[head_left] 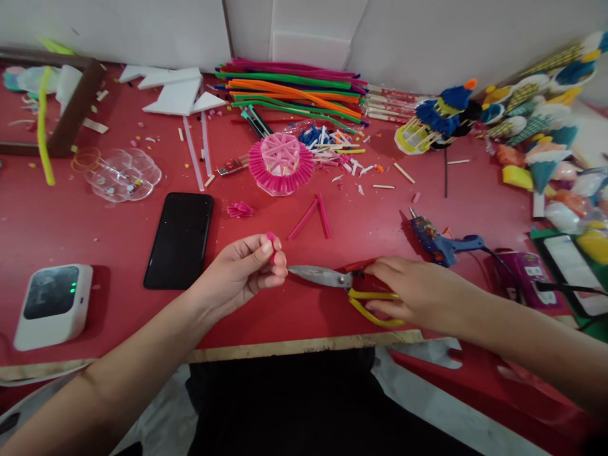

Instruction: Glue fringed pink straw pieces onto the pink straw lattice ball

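Note:
My left hand point(247, 269) is pinched shut on a short pink straw piece point(272, 246) just above the red table point(95, 228). My right hand point(418, 291) rests on the yellow-handled scissors point(342, 282), fingers around the handles, blades closed and pointing left toward the straw piece. Two longer pink straw pieces point(313, 218) lie beyond the scissors. A round pink straw ornament point(281, 163) stands farther back, with a small heap of cut pink pieces point(240, 209) to its left.
A black phone point(179, 239) and a white device point(52, 304) lie at left. A blue glue gun point(441, 244) sits at right. Coloured straws point(294, 92), foam pieces point(173, 92), a clear tray point(123, 174) and craft birds point(446, 114) fill the back.

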Demonstrator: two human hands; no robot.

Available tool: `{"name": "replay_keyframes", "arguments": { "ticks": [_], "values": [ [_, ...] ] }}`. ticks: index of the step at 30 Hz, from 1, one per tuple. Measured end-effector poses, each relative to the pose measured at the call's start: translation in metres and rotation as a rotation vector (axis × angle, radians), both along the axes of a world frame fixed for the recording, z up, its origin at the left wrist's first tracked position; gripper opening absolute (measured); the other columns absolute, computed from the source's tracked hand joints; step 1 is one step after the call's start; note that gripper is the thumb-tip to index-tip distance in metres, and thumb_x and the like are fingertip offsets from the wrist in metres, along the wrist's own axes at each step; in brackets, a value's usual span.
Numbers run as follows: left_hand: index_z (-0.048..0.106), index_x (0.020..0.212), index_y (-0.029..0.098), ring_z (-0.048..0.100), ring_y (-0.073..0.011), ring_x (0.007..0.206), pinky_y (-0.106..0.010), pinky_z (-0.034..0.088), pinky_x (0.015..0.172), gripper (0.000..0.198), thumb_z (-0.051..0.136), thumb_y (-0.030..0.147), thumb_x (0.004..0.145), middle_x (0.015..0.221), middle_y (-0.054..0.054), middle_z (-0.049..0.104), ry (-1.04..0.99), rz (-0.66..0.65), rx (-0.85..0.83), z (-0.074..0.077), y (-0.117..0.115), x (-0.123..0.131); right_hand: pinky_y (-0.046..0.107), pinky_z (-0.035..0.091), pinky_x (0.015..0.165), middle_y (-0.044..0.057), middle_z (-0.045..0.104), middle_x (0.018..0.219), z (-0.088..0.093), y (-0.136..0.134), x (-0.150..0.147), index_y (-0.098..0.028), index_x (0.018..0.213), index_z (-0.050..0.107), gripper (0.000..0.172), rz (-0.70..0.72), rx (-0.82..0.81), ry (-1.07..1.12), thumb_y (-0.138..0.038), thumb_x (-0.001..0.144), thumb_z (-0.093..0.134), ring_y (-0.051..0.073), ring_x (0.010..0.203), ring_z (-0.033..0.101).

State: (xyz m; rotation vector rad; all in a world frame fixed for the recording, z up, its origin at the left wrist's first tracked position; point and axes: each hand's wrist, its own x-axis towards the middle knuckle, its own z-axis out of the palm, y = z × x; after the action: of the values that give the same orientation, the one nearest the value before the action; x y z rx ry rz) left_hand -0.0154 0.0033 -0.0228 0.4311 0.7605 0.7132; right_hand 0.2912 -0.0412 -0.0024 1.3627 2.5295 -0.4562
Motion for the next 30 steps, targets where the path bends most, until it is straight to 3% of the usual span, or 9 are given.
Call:
{"name": "replay_keyframes", "arguments": {
  "ticks": [4, 6, 10, 12, 15, 19, 24, 30],
  "values": [
    [0.071, 0.079, 0.015, 0.068, -0.0076, 0.058, -0.013, 0.060, 0.055, 0.016, 0.087, 0.020, 0.077, 0.066, 0.003, 0.069, 0.028, 0.131, -0.012, -0.001, 0.002, 0.004, 0.036, 0.057, 0.073, 0.012, 0.076, 0.109, 0.014, 0.019, -0.003, -0.017, 0.112, 0.069, 0.023, 0.159, 0.136, 0.102, -0.021, 0.097, 0.052, 0.025, 0.090, 0.073],
    [0.071, 0.078, 0.014, 0.068, -0.0076, 0.057, -0.013, 0.060, 0.054, 0.011, 0.082, 0.017, 0.082, 0.065, 0.002, 0.069, 0.055, 0.148, -0.013, -0.001, 0.002, 0.005, 0.036, 0.056, 0.074, 0.013, 0.076, 0.108, 0.017, 0.039, -0.014, -0.017, 0.112, 0.070, 0.030, 0.235, 0.227, 0.093, -0.013, 0.097, 0.045, 0.026, 0.094, 0.071],
    [0.072, 0.079, 0.014, 0.067, -0.0075, 0.055, -0.013, 0.059, 0.054, 0.009, 0.076, 0.016, 0.086, 0.063, 0.002, 0.069, 0.110, 0.135, 0.004, -0.002, 0.002, 0.007, 0.040, 0.053, 0.088, 0.014, 0.068, 0.135, 0.005, 0.083, -0.044, -0.016, 0.138, 0.058, 0.046, 0.395, 0.434, 0.089, -0.003, 0.098, 0.039, 0.026, 0.119, 0.062],
    [0.071, 0.079, 0.015, 0.067, -0.0075, 0.056, -0.013, 0.058, 0.055, 0.010, 0.075, 0.017, 0.088, 0.064, 0.002, 0.069, 0.136, 0.138, 0.014, -0.002, 0.003, 0.008, 0.037, 0.050, 0.083, 0.012, 0.075, 0.113, -0.006, 0.102, -0.058, -0.014, 0.127, 0.065, 0.039, 0.499, 0.438, 0.087, -0.005, 0.100, 0.037, 0.023, 0.106, 0.064],
    [0.069, 0.079, 0.016, 0.068, -0.0071, 0.058, -0.013, 0.058, 0.057, 0.012, 0.073, 0.018, 0.090, 0.065, 0.002, 0.069, 0.175, 0.166, 0.020, -0.001, 0.004, 0.008, 0.033, 0.046, 0.075, 0.009, 0.073, 0.088, -0.016, 0.118, -0.070, -0.014, 0.096, 0.072, 0.037, 0.607, 0.422, 0.042, -0.009, 0.102, 0.036, 0.021, 0.089, 0.062],
    [0.068, 0.079, 0.016, 0.067, -0.0058, 0.057, -0.013, 0.058, 0.060, 0.012, 0.074, 0.019, 0.089, 0.066, 0.003, 0.070, 0.206, 0.235, 0.051, -0.001, 0.005, 0.008, 0.034, 0.047, 0.076, 0.009, 0.073, 0.093, -0.017, 0.121, -0.072, -0.015, 0.094, 0.070, 0.030, 0.609, 0.476, 0.084, -0.014, 0.100, 0.041, 0.022, 0.091, 0.061],
    [0.071, 0.077, 0.016, 0.071, -0.0077, 0.065, -0.016, 0.059, 0.065, 0.014, 0.080, 0.024, 0.084, 0.071, 0.002, 0.074, 0.209, 0.288, 0.102, -0.004, 0.001, 0.009, 0.038, 0.051, 0.090, 0.005, 0.074, 0.095, -0.007, 0.102, -0.070, -0.020, 0.101, 0.071, 0.035, 0.467, 0.512, 0.317, -0.024, 0.105, 0.037, 0.022, 0.103, 0.063],
    [0.070, 0.075, 0.015, 0.073, -0.0126, 0.064, -0.019, 0.059, 0.060, 0.026, 0.088, 0.034, 0.074, 0.068, -0.001, 0.074, 0.293, 0.103, 0.127, -0.003, -0.006, 0.012, 0.041, 0.051, 0.095, 0.003, 0.076, 0.103, 0.006, 0.087, -0.072, -0.024, 0.103, 0.074, 0.043, 0.459, 0.496, 0.510, -0.026, 0.109, 0.032, 0.020, 0.103, 0.065]
  ]
}}
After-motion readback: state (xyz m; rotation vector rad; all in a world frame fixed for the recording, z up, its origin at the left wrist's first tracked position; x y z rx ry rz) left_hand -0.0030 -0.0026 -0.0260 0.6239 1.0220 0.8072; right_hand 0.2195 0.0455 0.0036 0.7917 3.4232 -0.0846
